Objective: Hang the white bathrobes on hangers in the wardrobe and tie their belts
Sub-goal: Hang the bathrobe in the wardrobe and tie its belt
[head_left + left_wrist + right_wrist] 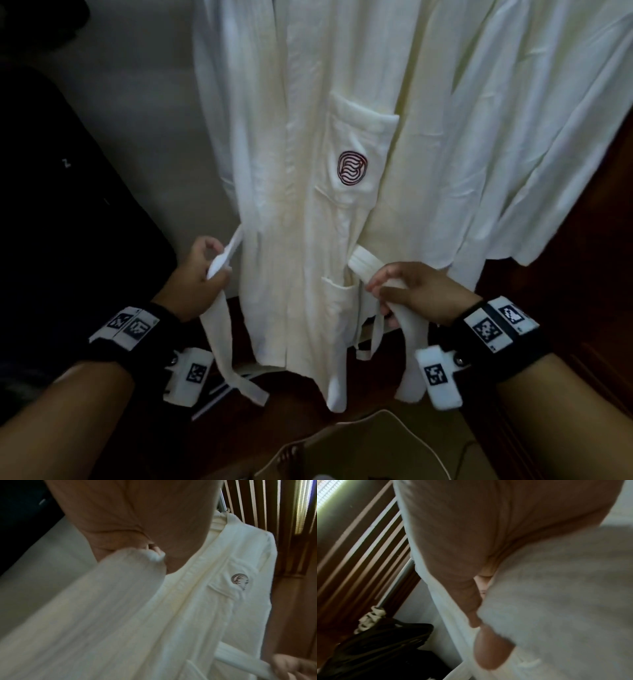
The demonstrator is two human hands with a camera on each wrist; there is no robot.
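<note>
A white bathrobe (pixel 294 178) with a red emblem on its chest pocket hangs in front of me; the left wrist view shows the same bathrobe (pixel 202 601) on a hanger at the rail. Its belt (pixel 219 329) comes out at both sides of the waist. My left hand (pixel 202 274) grips the left end of the belt, which hangs down below the fist. My right hand (pixel 404 291) grips the right end (pixel 414 346), whose tail also hangs loose. A second white bathrobe (pixel 534 137) hangs to the right.
A dark bag or case (pixel 61 192) stands at the left against the pale wall. Dark hangers (pixel 382 639) hang on the rail (pixel 397 582) in the right wrist view. Brown wardrobe floor (pixel 294 411) lies below, with a pale open bag (pixel 359 448) at the bottom edge.
</note>
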